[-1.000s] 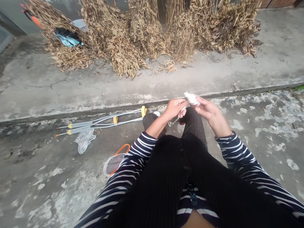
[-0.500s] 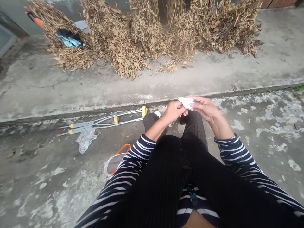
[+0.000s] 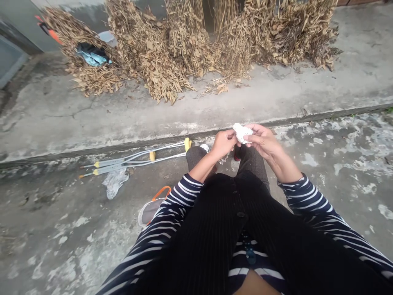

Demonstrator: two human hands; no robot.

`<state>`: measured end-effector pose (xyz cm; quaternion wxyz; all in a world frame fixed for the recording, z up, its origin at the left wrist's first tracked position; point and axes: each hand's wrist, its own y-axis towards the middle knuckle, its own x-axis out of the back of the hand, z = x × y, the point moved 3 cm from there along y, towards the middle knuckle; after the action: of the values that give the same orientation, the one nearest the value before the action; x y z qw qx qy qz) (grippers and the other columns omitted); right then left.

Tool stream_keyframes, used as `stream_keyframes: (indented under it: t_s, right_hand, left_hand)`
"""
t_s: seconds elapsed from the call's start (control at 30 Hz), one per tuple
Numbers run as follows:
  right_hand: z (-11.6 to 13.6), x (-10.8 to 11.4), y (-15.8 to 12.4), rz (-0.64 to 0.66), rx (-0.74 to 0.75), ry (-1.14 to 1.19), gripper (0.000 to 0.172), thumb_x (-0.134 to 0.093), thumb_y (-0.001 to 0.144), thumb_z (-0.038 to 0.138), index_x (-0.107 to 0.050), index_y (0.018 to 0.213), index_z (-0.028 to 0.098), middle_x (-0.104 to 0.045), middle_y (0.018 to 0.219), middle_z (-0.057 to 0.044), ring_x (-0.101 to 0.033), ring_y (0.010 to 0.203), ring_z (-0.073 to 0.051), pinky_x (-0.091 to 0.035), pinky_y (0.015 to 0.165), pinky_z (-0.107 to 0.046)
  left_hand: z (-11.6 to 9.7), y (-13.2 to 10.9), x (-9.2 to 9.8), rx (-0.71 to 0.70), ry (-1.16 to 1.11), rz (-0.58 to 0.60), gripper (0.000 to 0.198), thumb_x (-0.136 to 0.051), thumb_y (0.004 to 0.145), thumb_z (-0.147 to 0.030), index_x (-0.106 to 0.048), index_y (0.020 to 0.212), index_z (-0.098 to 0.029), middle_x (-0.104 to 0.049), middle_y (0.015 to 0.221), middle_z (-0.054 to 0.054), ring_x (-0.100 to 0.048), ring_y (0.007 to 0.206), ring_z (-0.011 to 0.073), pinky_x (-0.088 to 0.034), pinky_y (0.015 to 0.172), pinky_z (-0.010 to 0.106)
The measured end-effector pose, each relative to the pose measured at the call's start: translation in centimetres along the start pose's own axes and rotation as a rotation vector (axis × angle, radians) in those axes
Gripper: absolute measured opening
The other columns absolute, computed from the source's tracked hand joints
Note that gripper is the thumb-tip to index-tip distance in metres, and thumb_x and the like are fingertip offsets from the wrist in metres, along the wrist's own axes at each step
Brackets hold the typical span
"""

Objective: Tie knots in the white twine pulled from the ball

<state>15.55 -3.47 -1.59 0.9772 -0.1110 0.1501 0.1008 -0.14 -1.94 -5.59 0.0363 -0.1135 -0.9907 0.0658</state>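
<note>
A small crumpled white bundle, like cloth or thread, is held above my knees. My left hand is closed, its fingertips pinching the bundle's left side. My right hand is curled round the bundle from the right. A thin pale strand hangs down below my left hand. Both forearms wear dark sleeves with white stripes, and my legs in dark trousers stretch out under the hands.
A pair of metal crutches lies on the concrete to the left, with a crumpled plastic bag beside them. An orange-rimmed object sits by my left elbow. Dry leafy stalks are heaped along the far side beyond a low step.
The bundle has been drawn in between both hands and sits lower and more crumpled than a second ago. The view has shifted slightly to the left.
</note>
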Motion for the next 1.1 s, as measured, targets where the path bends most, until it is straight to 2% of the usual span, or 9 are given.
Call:
stream_keyframes:
  t_s: [0.13,0.33,0.43,0.57,0.67,0.77,0.87,0.93,1.1]
  right_hand:
    - [0.6,0.1,-0.1,-0.008,-0.017,0.066,0.038,-0.097,0.057,0.025,-0.077,0.088,0.017,-0.071,0.080,-0.001,-0.058,0.062,-0.009,-0.048,0.055,-0.022]
    - [1.1,0.2,-0.7,-0.009,-0.037,0.078,0.037,-0.096,0.057,0.023,-0.078,0.089,0.019,-0.069,0.081,0.000,-0.057,0.064,-0.009,-0.049,0.054,-0.021]
    - [1.4,0.6,-0.9,-0.021,-0.050,0.090,0.035,-0.096,0.057,0.022,-0.079,0.088,0.019,-0.068,0.080,0.000,-0.057,0.065,-0.008,-0.049,0.053,-0.018]
    - [2.1,1.7,-0.5,-0.081,-0.048,0.138,0.035,-0.093,0.060,0.017,-0.079,0.092,0.020,-0.071,0.087,-0.001,-0.059,0.070,-0.008,-0.049,0.053,-0.015]
    - [3.1,2.1,-0.3,-0.100,-0.020,0.144,0.034,-0.092,0.061,0.017,-0.080,0.093,0.021,-0.071,0.090,-0.001,-0.059,0.070,-0.008,-0.048,0.051,-0.016]
    - [4.3,2.0,-0.4,-0.090,0.021,0.105,0.031,-0.092,0.064,0.018,-0.081,0.092,0.021,-0.070,0.089,-0.001,-0.059,0.072,-0.008,-0.051,0.055,-0.017]
    - [5.2,2.1,-0.1,-0.102,0.064,0.058,0.029,-0.091,0.066,0.018,-0.080,0.093,0.021,-0.071,0.091,-0.001,-0.061,0.076,-0.009,-0.054,0.061,-0.018]
    - [5.4,2.5,0.4,-0.120,0.098,0.023,0.030,-0.091,0.064,0.019,-0.079,0.092,0.021,-0.072,0.091,-0.001,-0.062,0.075,-0.009,-0.054,0.059,-0.018]
    - [5.3,3.3,2.3,-0.219,0.242,-0.095,0.033,-0.090,0.059,0.019,-0.072,0.087,0.021,-0.071,0.083,0.001,-0.061,0.066,-0.009,-0.051,0.052,-0.019]
  left_hand:
    - [0.4,1.1,-0.4,0.028,-0.167,-0.003,0.017,-0.059,0.086,-0.008,-0.075,0.092,-0.010,-0.072,0.070,0.002,-0.066,0.060,0.0113,-0.044,0.047,0.017]
    - [1.6,3.8,-1.0,0.011,-0.173,-0.007,0.012,-0.064,0.086,-0.011,-0.075,0.083,-0.012,-0.076,0.081,0.003,-0.063,0.062,0.0097,-0.049,0.051,0.018]
    - [1.9,4.9,-0.9,-0.005,-0.187,0.010,0.014,-0.062,0.086,-0.010,-0.075,0.084,-0.011,-0.075,0.081,0.003,-0.065,0.067,0.0103,-0.053,0.056,0.018]
    - [2.2,5.8,-0.5,0.004,-0.174,0.060,0.012,-0.063,0.083,-0.010,-0.075,0.087,-0.010,-0.075,0.085,0.003,-0.067,0.072,0.0109,-0.059,0.062,0.021]
    - [2.6,6.1,-0.4,0.003,-0.131,0.130,0.010,-0.065,0.083,-0.012,-0.074,0.082,-0.010,-0.073,0.084,0.004,-0.066,0.074,0.0099,-0.060,0.062,0.019]
    - [3.1,6.1,-0.5,-0.014,-0.112,0.195,0.011,-0.066,0.083,-0.014,-0.073,0.077,-0.010,-0.073,0.083,0.005,-0.066,0.076,0.0092,-0.059,0.063,0.017]
    - [3.7,5.8,-0.4,0.010,-0.125,0.242,0.010,-0.066,0.083,-0.015,-0.072,0.079,-0.009,-0.073,0.081,0.007,-0.067,0.074,0.0095,-0.060,0.064,0.018]
    - [4.2,5.7,-0.2,0.037,-0.131,0.261,0.010,-0.065,0.084,-0.014,-0.072,0.080,-0.009,-0.074,0.081,0.008,-0.069,0.076,0.0111,-0.061,0.063,0.020]
    - [5.4,4.7,0.5,0.073,-0.169,0.255,0.016,-0.068,0.087,-0.023,-0.068,0.078,-0.009,-0.076,0.100,0.014,-0.072,0.092,0.0176,-0.062,0.061,0.020]
